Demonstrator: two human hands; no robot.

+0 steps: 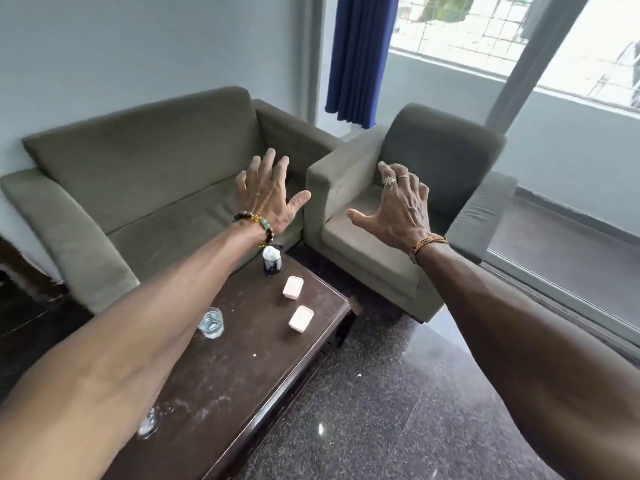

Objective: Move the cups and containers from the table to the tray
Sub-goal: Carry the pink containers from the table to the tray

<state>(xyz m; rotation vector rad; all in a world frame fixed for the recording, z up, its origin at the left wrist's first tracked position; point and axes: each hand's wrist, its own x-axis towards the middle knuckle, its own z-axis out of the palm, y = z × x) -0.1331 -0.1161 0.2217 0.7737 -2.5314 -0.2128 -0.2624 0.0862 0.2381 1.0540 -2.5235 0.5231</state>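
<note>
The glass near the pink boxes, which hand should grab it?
Left, probably. The left hand has its forearm over the table, beside the glass; the right hand is past the table's edge, near the armchair.

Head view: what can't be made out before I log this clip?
Tray: nowhere in the head view.
Clear glass at bottom left: blurred, mostly under the left forearm.
Dark jar with white top: partly behind the left wrist's bead bracelet.
Dark wooden table: near end cut by the bottom edge.
</note>
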